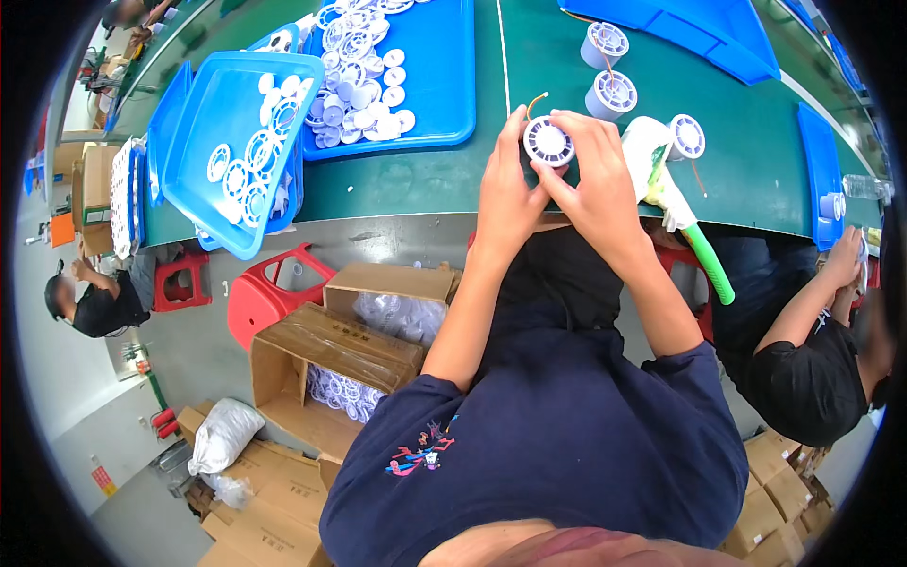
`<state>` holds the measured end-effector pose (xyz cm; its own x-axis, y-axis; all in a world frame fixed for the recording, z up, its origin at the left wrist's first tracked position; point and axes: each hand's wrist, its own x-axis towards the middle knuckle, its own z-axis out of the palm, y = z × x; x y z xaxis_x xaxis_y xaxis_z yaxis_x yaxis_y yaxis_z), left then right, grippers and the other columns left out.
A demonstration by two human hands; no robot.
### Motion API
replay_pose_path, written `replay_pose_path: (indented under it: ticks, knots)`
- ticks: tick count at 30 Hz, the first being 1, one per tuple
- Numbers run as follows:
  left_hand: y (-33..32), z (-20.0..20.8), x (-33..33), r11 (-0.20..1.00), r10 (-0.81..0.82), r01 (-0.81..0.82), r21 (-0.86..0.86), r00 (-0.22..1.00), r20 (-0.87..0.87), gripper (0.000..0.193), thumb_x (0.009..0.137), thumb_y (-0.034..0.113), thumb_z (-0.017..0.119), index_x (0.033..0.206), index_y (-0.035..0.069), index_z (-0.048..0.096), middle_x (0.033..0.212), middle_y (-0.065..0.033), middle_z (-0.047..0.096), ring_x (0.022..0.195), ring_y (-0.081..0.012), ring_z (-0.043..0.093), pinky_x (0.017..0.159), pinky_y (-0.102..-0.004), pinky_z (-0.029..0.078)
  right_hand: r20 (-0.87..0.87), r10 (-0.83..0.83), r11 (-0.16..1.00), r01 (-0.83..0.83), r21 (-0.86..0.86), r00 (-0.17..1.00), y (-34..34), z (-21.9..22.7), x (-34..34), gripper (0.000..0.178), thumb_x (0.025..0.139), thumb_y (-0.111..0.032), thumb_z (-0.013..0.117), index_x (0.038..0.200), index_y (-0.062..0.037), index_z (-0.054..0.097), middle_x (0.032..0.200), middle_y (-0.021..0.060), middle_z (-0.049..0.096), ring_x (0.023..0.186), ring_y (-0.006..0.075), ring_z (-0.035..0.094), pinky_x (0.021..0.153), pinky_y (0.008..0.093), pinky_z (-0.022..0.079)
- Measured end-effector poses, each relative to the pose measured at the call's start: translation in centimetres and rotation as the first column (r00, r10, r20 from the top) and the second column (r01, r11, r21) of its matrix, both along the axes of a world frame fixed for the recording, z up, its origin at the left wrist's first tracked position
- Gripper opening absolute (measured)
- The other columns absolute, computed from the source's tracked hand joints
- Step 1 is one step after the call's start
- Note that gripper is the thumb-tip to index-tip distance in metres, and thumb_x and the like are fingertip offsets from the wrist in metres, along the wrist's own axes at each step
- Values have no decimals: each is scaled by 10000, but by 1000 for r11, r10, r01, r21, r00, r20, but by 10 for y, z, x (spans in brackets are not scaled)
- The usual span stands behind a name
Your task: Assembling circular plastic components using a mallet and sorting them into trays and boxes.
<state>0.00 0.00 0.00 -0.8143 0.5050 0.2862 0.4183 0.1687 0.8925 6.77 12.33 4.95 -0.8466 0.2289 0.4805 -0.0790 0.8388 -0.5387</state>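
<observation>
Between my two hands, over the near edge of the green table, I hold a white round slotted housing [549,142] with its vented face up. My left hand [506,194] closes on its left side, where a thin copper-coloured wire [537,102] sticks up. My right hand [597,180] wraps its right side, with the thumb in front. Beyond my hands stand two similar white housings, one [611,93] nearer and one [606,43] farther. A third housing [687,138] lies to the right, beside a green-handled tool [709,265] wrapped in white plastic.
Left on the table, a blue tray [453,104] holds many white discs and rings; another tilted blue tray [194,161] holds more rings. More blue trays sit at the far right. Below are cardboard boxes [326,345] and a red stool [269,293]. Another person [803,359] works at right.
</observation>
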Motion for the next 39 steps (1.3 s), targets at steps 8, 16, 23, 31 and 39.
replay_pose_path:
  ticks: [8,16,23,31,39]
  knots:
    - [-9,-3,-5,1000,-11,11,10,1000,-13,874,799,4,828,1553,12,387,1352,-241,644,1232,-441,637,997,-491,541,-15,46,998,-47,-51,999,-5,0,-3,531,801,-57,792,1289,11,593,1284,175,660,1198,393,599,1025,463,500]
    - [-5,0,-1,1000,-9,9,0,998,-57,916,794,79,865,1558,-13,368,1338,-241,638,1239,-438,611,1045,-498,497,24,51,998,-50,-26,998,-3,1,2,544,820,-70,792,1323,-8,594,1311,173,655,1210,376,609,1033,456,505]
    - [2,-3,2,1000,-11,13,11,986,-168,973,792,162,894,1574,-8,341,1400,-239,577,1266,-433,572,1072,-507,463,55,-12,997,17,-78,998,-2,8,9,596,817,-112,824,1356,-8,592,1443,213,558,1269,394,585,1047,459,503]
    - [-2,3,-2,998,-19,22,59,999,-51,852,813,246,877,1507,8,445,1396,-230,567,1274,-410,558,1084,-487,441,119,-440,898,432,90,890,37,-24,107,505,894,5,657,1389,28,558,1338,219,585,1220,397,580,1044,473,460]
    - [-1,2,-6,997,-38,45,69,995,-97,650,852,215,826,1410,28,550,1265,-185,648,1165,-374,613,1022,-466,465,275,-347,938,327,117,897,64,-18,99,541,869,-169,823,1332,8,605,1079,202,642,985,410,605,874,502,504]
